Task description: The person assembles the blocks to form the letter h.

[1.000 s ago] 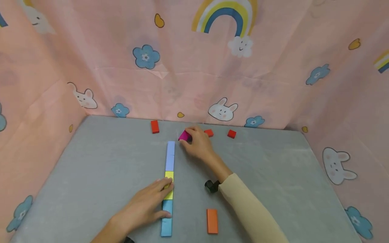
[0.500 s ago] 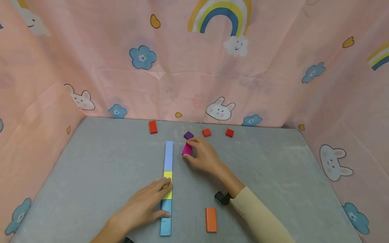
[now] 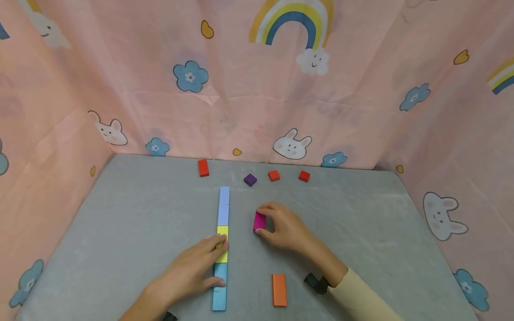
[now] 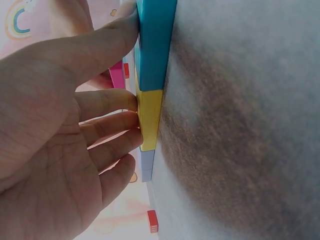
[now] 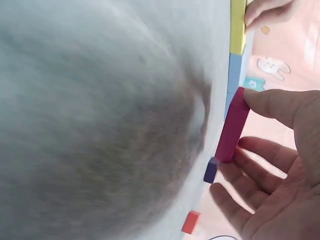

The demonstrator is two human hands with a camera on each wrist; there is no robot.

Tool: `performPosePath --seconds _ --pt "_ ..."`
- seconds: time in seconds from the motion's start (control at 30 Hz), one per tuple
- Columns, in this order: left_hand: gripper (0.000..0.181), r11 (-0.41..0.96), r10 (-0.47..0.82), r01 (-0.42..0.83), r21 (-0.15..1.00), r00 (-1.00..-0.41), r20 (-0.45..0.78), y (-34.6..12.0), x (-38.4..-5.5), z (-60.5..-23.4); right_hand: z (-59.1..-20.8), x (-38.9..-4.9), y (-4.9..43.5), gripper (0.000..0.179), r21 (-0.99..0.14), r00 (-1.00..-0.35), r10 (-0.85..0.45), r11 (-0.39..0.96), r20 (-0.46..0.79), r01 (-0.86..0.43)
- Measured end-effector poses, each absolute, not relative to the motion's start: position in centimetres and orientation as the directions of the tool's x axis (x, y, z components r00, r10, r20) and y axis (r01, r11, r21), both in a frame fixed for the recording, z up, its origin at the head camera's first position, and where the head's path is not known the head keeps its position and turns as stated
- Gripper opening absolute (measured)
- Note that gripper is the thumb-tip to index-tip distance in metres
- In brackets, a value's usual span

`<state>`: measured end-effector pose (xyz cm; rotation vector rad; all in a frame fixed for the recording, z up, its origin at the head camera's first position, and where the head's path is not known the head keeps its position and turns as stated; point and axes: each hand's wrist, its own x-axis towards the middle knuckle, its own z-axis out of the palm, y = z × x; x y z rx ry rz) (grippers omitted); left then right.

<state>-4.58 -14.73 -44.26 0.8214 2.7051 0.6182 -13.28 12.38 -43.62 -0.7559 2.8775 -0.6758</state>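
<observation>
Well in from the far edge of the grey counter, the right hand pinches a magenta oblong block. The left hand, fingers relaxed, touches a yellow oblong block and the adjoining light-blue block; a small dark-purple block lies near that edge.

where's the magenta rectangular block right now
In the head view, the magenta rectangular block is pinched in the right hand, right of the straight row of blue and yellow blocks and nearer the camera than the small dark purple block.

left hand: relaxed, extended | right hand: pinching, farther forward | right forearm: slanting inward
</observation>
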Motion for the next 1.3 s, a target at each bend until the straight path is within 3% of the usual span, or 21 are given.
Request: performPosePath --seconds 0.2,0.63,1.07,1.3 --pt "0.084 0.739 0.589 0.507 0.444 -0.806 -0.059 -14.8 -4.6 -44.3 -43.6 -12.0 13.2 0.055 -0.434 -0.844 -0.537 0.761 -0.004 -0.482" --pt "0.084 0.743 0.577 0.475 0.471 -0.811 -0.092 -14.6 -4.3 -44.5 -44.5 -9.6 15.3 0.055 -0.446 -0.802 -0.578 0.763 -0.148 -0.468" --pt "0.084 0.739 0.588 0.499 0.453 -0.805 -0.073 -14.8 -4.4 -44.3 -44.7 -8.1 17.3 0.056 -0.431 -0.794 -0.592 0.758 -0.141 -0.489" --pt "0.086 0.753 0.574 0.467 0.463 -0.811 -0.116 -14.6 -4.6 -44.2 -44.8 -7.4 17.9 0.048 -0.438 -0.798 -0.595 0.745 -0.094 -0.503"
